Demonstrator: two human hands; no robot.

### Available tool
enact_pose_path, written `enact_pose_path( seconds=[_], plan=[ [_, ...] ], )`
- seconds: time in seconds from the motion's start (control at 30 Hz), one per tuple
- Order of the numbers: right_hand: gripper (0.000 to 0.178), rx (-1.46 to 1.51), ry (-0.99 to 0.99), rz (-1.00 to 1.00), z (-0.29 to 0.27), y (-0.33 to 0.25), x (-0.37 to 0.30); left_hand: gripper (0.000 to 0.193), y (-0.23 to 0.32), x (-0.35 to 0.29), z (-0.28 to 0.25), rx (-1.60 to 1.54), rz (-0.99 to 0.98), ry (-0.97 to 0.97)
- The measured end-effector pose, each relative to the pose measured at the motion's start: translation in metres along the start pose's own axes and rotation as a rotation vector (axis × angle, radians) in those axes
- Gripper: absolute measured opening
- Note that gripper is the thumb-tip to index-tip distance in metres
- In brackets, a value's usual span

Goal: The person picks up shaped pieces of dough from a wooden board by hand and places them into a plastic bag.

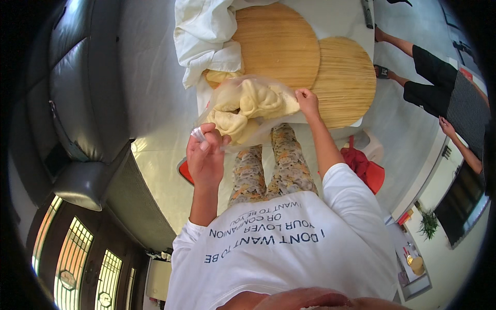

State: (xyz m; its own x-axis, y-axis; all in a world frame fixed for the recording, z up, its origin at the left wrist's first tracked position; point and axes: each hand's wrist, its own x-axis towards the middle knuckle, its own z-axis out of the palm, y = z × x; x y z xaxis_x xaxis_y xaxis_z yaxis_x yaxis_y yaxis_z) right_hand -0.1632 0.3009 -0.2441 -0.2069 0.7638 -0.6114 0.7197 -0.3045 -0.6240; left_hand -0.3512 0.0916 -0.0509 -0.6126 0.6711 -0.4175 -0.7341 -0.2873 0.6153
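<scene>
A clear plastic bag [209, 106] hangs between my two hands at the near edge of the table. Several pale yellow, rounded lumps that look like steamed buns [258, 98] fill it. My left hand [205, 152] has its fingers closed around a gathered edge of the bag, with a bit of plastic showing above the fingers. On the other side, my right hand [308, 103] pinches the bag's edge between thumb and fingers. One more pale yellow piece [221, 76] lies behind the bag, partly under a white cloth [206, 39].
Two round ribbed wooden mats [279, 41] overlap on the white table [341, 18]. A red stool [375, 177] with dark red cloth stands to my right. Farther right is another person [439, 77] in black shorts. A dark leather sofa [77, 103] lines the left.
</scene>
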Motion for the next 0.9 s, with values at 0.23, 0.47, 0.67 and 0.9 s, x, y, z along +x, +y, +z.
enact_pose_path(
  seconds=[0.23, 0.47, 0.67, 0.9],
  plan=[
    [0.014, 0.167, -0.037, 0.004, -0.006, -0.005, -0.018, 0.035, -0.005, 0.004, 0.003, 0.045, -0.066, -0.044],
    [0.012, 0.909, -0.338, 0.351, -0.034, -0.045, -0.04, 0.036, -0.006, 0.002, 0.015, 0.074, -0.103, 0.038],
    [0.008, 1.467, -0.692, 0.22, -0.09, -0.087, -0.056, 0.044, 0.001, -0.006, 0.039, -0.023, -0.18, -0.032],
    [0.051, -0.047, -0.362, -0.455, -0.092, -0.101, 0.012, 0.043, -0.028, -0.009, 0.077, -0.013, -0.195, 0.016]
  ],
)
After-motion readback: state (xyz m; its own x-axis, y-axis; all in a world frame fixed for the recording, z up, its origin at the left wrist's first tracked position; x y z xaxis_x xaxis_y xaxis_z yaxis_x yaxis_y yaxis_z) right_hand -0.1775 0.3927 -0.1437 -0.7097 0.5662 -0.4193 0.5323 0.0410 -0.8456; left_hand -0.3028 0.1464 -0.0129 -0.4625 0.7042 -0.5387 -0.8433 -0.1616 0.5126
